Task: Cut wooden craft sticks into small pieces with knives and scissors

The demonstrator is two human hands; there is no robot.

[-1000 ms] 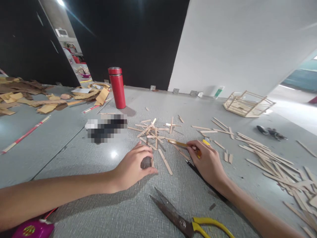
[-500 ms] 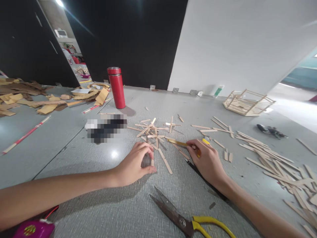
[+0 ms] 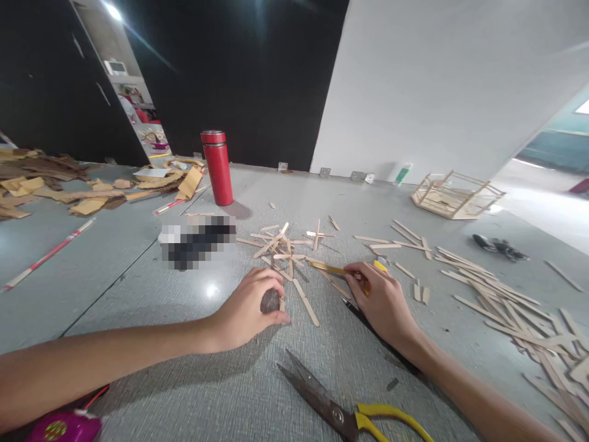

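Note:
My left hand (image 3: 251, 310) is closed in a loose pinch, a short piece of wooden craft stick (image 3: 282, 303) upright between its thumb and fingers. My right hand (image 3: 381, 301) is wrapped round what looks like a tape measure (image 3: 367, 286), mostly hidden by the fingers. From it a yellow strip (image 3: 329, 266) reaches left toward a cluster of joined and loose craft sticks (image 3: 289, 256). Just right of my left hand lies a single craft stick (image 3: 306, 302). A black pen (image 3: 363, 316) passes beneath my right hand.
Yellow-handled snips (image 3: 338, 414) lie in front, blades apart. A red flask (image 3: 218, 169) stands behind. Many loose sticks (image 3: 510, 307) are heaped at right, a stick frame (image 3: 455, 196) beyond them. Cardboard scraps (image 3: 87, 193) lie at left; a purple object (image 3: 64, 426) sits at lower left.
The view has shifted slightly. Both hands stay in nearly the same place and keep their holds; nothing else has visibly moved.

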